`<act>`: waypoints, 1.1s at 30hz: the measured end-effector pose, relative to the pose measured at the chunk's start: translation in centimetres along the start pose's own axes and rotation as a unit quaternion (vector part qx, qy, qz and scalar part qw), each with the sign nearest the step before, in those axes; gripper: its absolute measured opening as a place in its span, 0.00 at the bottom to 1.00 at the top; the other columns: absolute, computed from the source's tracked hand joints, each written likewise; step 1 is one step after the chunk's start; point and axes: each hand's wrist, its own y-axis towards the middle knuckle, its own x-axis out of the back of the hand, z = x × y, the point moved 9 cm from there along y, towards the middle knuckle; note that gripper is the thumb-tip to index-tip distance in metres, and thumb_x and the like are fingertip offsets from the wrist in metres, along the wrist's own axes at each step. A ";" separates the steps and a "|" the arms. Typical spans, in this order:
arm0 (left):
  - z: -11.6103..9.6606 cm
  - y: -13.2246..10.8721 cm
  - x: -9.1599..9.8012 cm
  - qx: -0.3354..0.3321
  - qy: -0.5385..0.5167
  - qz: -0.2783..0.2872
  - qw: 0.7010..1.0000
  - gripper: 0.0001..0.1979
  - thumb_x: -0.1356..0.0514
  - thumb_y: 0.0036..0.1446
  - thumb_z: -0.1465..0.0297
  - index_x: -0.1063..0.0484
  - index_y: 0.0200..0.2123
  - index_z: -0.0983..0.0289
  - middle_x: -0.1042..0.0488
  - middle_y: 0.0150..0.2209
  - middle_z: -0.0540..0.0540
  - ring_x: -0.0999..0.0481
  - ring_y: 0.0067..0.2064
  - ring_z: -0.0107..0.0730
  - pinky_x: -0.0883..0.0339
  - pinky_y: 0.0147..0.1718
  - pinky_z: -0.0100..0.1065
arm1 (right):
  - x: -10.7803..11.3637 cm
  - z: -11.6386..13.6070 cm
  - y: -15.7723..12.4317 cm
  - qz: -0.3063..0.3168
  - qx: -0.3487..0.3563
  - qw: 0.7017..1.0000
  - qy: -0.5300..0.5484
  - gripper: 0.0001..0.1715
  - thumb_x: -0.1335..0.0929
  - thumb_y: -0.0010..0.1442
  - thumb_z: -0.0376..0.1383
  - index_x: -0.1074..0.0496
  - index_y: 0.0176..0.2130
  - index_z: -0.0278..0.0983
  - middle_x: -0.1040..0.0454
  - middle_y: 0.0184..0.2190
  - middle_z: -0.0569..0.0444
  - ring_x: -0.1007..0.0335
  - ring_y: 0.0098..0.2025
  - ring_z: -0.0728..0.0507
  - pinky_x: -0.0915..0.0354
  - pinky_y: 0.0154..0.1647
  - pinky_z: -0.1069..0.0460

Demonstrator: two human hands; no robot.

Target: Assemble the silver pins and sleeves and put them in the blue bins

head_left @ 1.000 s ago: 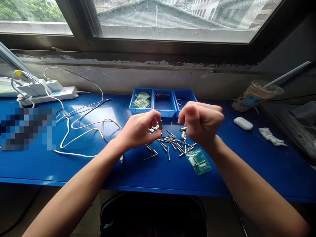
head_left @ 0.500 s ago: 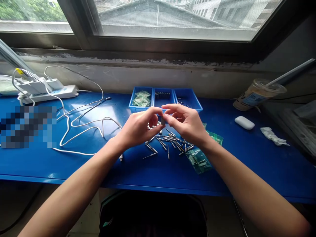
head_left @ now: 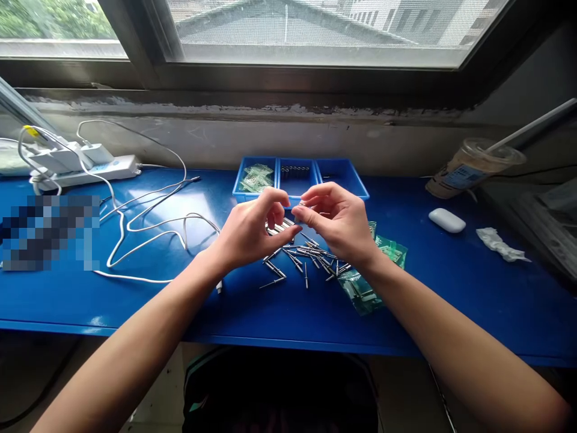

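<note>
My right hand (head_left: 340,219) pinches a small silvery metal piece (head_left: 301,207) between thumb and fingertips; the fingers hide most of it. Just left of it, my left hand (head_left: 255,227) has thumb and index finger apart, with nothing visible between them. Both hands hover over a loose pile of pop rivets (head_left: 315,255) on the blue table. Behind the hands stands a blue three-compartment tray (head_left: 301,197). Small clear bags (head_left: 256,178) fill its left compartment, round metal pieces (head_left: 295,169) line the middle one, and a few dark bits lie in the right one.
Green-tinted plastic bags (head_left: 363,291) lie under my right forearm. Further right are a white earbud case (head_left: 446,221), a crumpled tissue (head_left: 500,245) and a drink cup (head_left: 473,168). White cables (head_left: 135,228) run across the left side from a power strip (head_left: 90,171).
My hands have drawn apart slightly. The left thumb and index finger have come off the small metal piece, which now stays in my right hand's fingertips.
</note>
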 end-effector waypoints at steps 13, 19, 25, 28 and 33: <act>-0.4 0.1 -0.4 -0.012 0.016 0.012 1.000 0.08 0.35 0.68 0.67 0.25 0.35 0.65 0.25 0.29 0.49 0.29 0.28 0.24 0.36 0.30 0.27 | -0.6 -0.4 -0.2 -0.003 -0.005 1.000 0.010 0.24 0.18 0.55 0.49 0.26 0.35 0.38 0.21 0.35 0.54 0.21 0.35 0.44 0.26 0.30 0.51; -0.1 0.0 -0.5 -0.005 0.032 0.028 0.999 0.06 0.36 0.64 0.71 0.26 0.33 0.65 0.25 0.30 0.50 0.29 0.29 0.25 0.36 0.30 0.28 | -1.2 -0.8 -0.3 0.037 -0.018 0.999 -0.018 0.23 0.18 0.56 0.46 0.28 0.39 0.38 0.22 0.37 0.55 0.23 0.33 0.47 0.28 0.29 0.52; -0.3 0.0 -0.3 -0.009 0.036 0.016 0.999 0.06 0.35 0.64 0.71 0.25 0.34 0.64 0.25 0.30 0.49 0.28 0.29 0.25 0.35 0.29 0.27 | -1.2 -0.7 -0.4 0.029 -0.012 0.999 -0.020 0.20 0.19 0.58 0.43 0.28 0.39 0.39 0.23 0.37 0.57 0.24 0.32 0.48 0.29 0.27 0.54; -0.1 0.0 -0.2 -0.014 0.039 0.007 0.999 0.05 0.34 0.63 0.70 0.26 0.34 0.64 0.25 0.29 0.48 0.28 0.29 0.25 0.35 0.29 0.28 | -1.1 -0.6 -0.4 0.023 -0.008 1.000 -0.020 0.19 0.19 0.59 0.42 0.28 0.40 0.39 0.23 0.36 0.57 0.24 0.32 0.48 0.29 0.27 0.54; -3.6 0.5 2.5 -0.133 0.113 -0.083 0.981 0.13 0.30 0.64 0.64 0.29 0.32 0.62 0.25 0.27 0.48 0.27 0.27 0.27 0.33 0.28 0.31 | -0.1 0.0 -0.2 -0.031 0.016 0.999 -0.026 0.18 0.20 0.60 0.42 0.27 0.42 0.40 0.24 0.36 0.57 0.26 0.29 0.49 0.30 0.26 0.53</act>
